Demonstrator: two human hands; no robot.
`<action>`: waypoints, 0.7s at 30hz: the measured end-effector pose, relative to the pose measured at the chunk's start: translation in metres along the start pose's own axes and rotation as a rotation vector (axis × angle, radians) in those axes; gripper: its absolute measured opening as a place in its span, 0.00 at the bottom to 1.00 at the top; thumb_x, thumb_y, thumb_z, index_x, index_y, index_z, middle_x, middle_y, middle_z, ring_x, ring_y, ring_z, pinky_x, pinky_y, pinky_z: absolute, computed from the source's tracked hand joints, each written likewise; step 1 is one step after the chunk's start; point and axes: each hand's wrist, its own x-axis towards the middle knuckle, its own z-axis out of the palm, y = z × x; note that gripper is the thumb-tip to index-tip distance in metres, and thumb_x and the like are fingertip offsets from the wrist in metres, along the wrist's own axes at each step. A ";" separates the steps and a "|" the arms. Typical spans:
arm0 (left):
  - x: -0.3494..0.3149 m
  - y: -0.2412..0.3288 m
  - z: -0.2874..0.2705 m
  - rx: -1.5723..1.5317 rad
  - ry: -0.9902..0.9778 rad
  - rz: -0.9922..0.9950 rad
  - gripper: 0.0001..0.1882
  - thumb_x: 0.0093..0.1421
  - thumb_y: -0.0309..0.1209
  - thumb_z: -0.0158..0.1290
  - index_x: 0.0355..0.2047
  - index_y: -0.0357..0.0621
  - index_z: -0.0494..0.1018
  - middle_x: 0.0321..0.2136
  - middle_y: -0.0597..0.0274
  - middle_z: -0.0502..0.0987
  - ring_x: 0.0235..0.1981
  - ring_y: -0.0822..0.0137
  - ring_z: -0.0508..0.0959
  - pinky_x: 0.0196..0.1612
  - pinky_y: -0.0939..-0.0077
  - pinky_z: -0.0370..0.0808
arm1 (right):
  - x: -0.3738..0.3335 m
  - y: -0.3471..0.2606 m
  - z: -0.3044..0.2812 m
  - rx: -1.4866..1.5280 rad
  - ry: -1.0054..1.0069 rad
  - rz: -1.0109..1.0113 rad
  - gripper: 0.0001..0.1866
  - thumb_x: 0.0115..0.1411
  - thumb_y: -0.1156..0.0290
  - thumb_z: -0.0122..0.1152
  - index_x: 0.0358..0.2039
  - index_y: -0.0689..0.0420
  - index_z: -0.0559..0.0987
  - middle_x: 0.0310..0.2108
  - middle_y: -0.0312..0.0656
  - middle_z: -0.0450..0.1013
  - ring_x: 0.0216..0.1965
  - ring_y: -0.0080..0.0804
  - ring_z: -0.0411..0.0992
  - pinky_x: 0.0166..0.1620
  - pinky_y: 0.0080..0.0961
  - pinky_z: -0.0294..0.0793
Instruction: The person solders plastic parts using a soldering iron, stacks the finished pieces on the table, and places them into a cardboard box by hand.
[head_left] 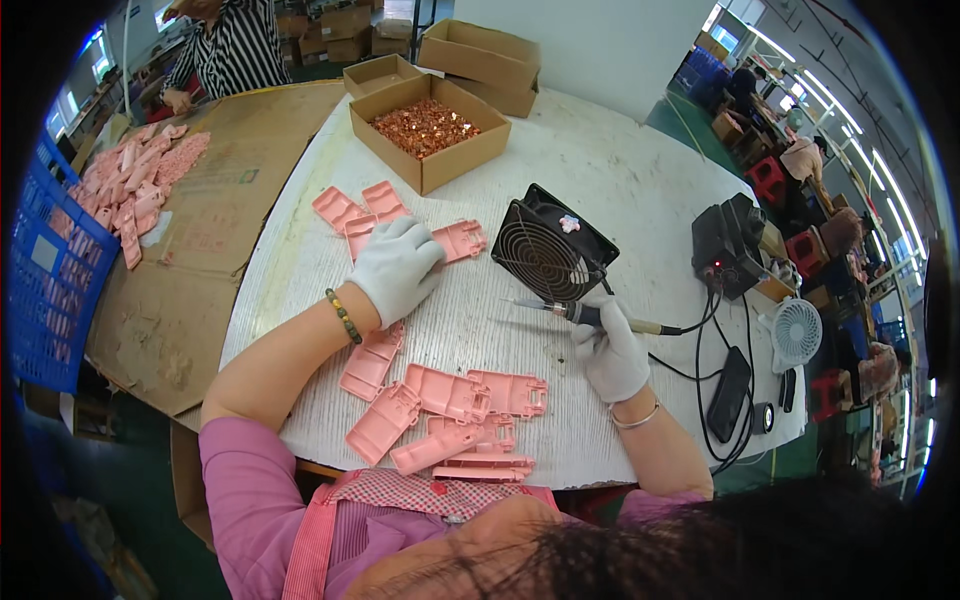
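Observation:
My left hand, in a white glove, is closed on one end of a pink plastic case at the middle of the table. Its fingertips are partly hidden from above. More pink cases lie just beyond that hand. My right hand, also gloved, grips a soldering iron whose thin tip points left, toward the space in front of the fan. A black fan with a round wire guard stands tilted between the hands, beyond the iron. Several pink cases lie loosely overlapped near the table's front edge.
A cardboard box of small copper-coloured parts stands at the back. At right are a black soldering station, cables, a black bar-shaped device and a small white fan. Left are a blue basket and heaped pink parts. Another person stands behind.

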 end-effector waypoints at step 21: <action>-0.002 0.026 0.007 -0.283 -0.053 0.425 0.08 0.45 0.27 0.55 0.26 0.42 0.68 0.31 0.58 0.69 0.36 0.58 0.70 0.39 0.69 0.71 | -0.001 -0.005 0.004 -0.004 0.102 0.110 0.10 0.61 0.67 0.50 0.36 0.60 0.72 0.21 0.40 0.72 0.17 0.18 0.67 0.20 0.11 0.65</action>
